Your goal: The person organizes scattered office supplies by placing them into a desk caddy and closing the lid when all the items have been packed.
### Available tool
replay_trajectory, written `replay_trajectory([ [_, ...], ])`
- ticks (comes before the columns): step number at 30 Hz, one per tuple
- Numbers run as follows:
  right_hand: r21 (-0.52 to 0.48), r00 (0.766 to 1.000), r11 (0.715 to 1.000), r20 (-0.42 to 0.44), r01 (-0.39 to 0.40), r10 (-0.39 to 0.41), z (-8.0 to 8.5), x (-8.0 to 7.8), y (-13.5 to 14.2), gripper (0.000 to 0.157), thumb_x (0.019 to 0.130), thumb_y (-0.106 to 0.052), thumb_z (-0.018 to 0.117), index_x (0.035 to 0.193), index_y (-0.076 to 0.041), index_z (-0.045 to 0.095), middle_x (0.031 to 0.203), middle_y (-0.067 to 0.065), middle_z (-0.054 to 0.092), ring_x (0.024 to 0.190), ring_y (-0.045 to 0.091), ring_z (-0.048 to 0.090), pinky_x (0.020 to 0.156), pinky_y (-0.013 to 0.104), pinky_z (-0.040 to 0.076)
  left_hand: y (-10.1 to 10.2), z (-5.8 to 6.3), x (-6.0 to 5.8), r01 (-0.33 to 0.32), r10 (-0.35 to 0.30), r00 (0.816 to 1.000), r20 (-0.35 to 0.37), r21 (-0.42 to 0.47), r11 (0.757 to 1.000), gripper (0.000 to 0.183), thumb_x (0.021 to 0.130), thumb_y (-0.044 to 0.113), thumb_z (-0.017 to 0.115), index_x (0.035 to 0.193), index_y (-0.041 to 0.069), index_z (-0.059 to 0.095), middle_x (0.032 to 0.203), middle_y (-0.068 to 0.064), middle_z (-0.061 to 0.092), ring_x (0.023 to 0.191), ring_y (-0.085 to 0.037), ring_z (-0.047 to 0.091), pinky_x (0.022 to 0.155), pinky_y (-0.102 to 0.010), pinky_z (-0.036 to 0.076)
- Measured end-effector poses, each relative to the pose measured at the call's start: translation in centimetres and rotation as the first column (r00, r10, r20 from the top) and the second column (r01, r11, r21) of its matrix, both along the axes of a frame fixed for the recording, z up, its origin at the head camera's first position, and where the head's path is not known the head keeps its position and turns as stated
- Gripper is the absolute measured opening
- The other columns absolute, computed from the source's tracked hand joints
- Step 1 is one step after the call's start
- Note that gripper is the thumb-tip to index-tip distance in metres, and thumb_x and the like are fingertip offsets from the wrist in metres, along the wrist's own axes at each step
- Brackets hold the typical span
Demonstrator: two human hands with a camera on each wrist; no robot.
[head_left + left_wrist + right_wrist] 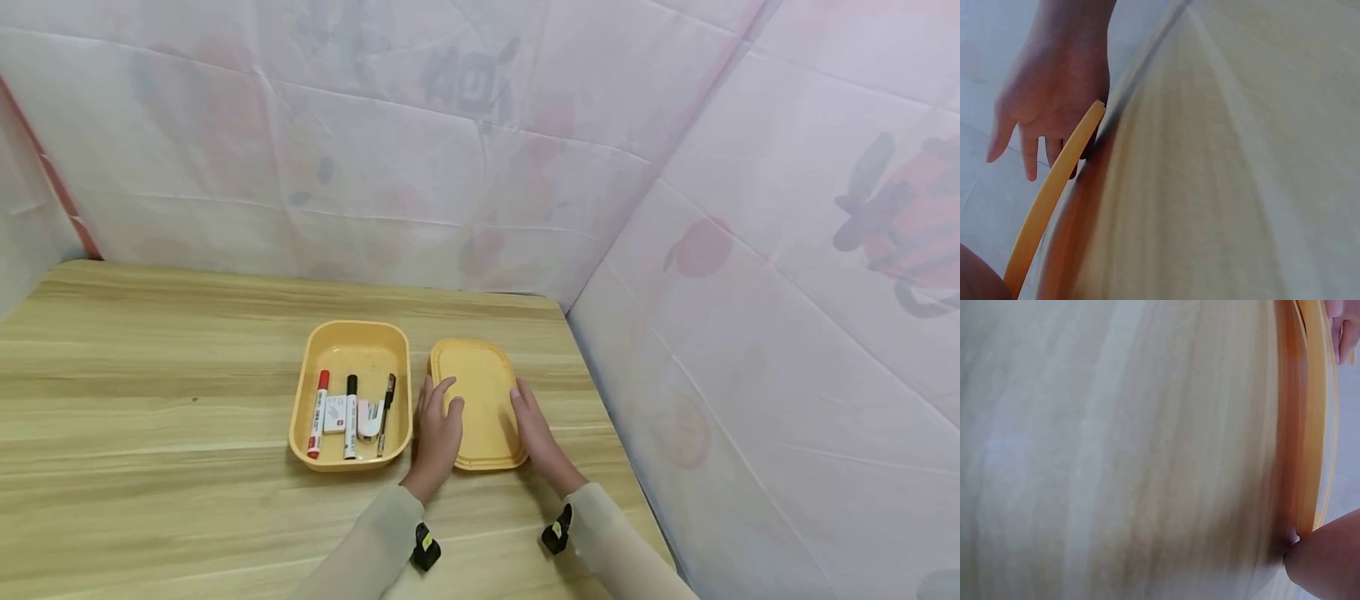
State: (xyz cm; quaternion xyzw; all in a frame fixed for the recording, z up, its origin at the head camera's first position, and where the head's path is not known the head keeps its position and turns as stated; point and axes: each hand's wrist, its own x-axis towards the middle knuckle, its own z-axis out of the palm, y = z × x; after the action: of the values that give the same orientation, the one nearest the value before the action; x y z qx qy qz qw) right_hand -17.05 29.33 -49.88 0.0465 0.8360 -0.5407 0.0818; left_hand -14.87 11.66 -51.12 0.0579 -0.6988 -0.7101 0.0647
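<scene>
A flat yellow lid (480, 400) with rounded corners lies close over the wooden table, between the two hands. At its left edge is my left hand (437, 437), with the thumb and index finger reaching over the rim. My right hand (542, 437) lies along the lid's right edge, its fingertips right at the rim. The left wrist view shows the right hand's palm (1060, 94) facing the lid with its fingers extended. Left of the lid stands a yellow box (352, 333) without a cover, holding a red marker (318, 417), a black-capped marker (351, 421) and a black pen (386, 412).
Also in the box are a small white packet (335, 414) and a pale pink-and-white item (370, 420). White printed sheets (450, 167) hang behind and to the right of the table (172, 400). Each sleeve carries a black wrist camera (425, 547).
</scene>
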Motion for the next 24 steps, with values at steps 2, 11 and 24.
replay_trajectory([
  [2, -0.011, 1.0, 1.0, -0.003, 0.005, -0.005, 0.1, -0.1, 0.0, 0.07, 0.108, -0.052, 0.03, 0.163, -0.013, 0.011, 0.17, 0.011, 0.01, 0.156, 0.033, 0.006, 0.125, 0.057, 0.006, 0.0, 0.5, 0.0, 0.01, -0.009, 1.0, -0.01, 0.026, 1.0, 0.043, 0.101, 0.025, 0.049, 0.142, 0.012, 0.055, 0.169, -0.013, 0.011, 0.157, -0.034, 0.007, 0.123, -0.06, 0.016],
  [11, -0.045, 0.998, 0.999, -0.055, 0.015, -0.018, 1.4, 0.1, 0.2, 0.072, 0.108, -0.055, 0.026, 0.162, -0.009, 0.013, 0.17, 0.012, 0.012, 0.156, 0.033, 0.008, 0.125, 0.054, 0.006, 0.1, 1.8, -0.3, 0.006, -0.005, 1.0, -0.03, 0.014, 1.0, 0.042, 0.1, 0.024, 0.05, 0.139, 0.013, 0.058, 0.17, -0.012, 0.011, 0.155, -0.037, 0.011, 0.119, -0.063, 0.023],
  [24, -0.145, 0.997, 0.989, -0.074, 0.015, -0.026, 4.0, 0.0, 0.0, 0.076, 0.107, -0.058, 0.025, 0.162, -0.007, 0.01, 0.17, 0.009, 0.006, 0.157, 0.026, 0.002, 0.127, 0.048, 0.002, -0.8, 5.0, -0.4, 0.012, -0.017, 0.997, -0.072, -0.069, 0.998, 0.042, 0.1, 0.03, 0.047, 0.137, 0.015, 0.061, 0.168, -0.015, 0.016, 0.154, -0.037, 0.017, 0.121, -0.061, 0.02],
])
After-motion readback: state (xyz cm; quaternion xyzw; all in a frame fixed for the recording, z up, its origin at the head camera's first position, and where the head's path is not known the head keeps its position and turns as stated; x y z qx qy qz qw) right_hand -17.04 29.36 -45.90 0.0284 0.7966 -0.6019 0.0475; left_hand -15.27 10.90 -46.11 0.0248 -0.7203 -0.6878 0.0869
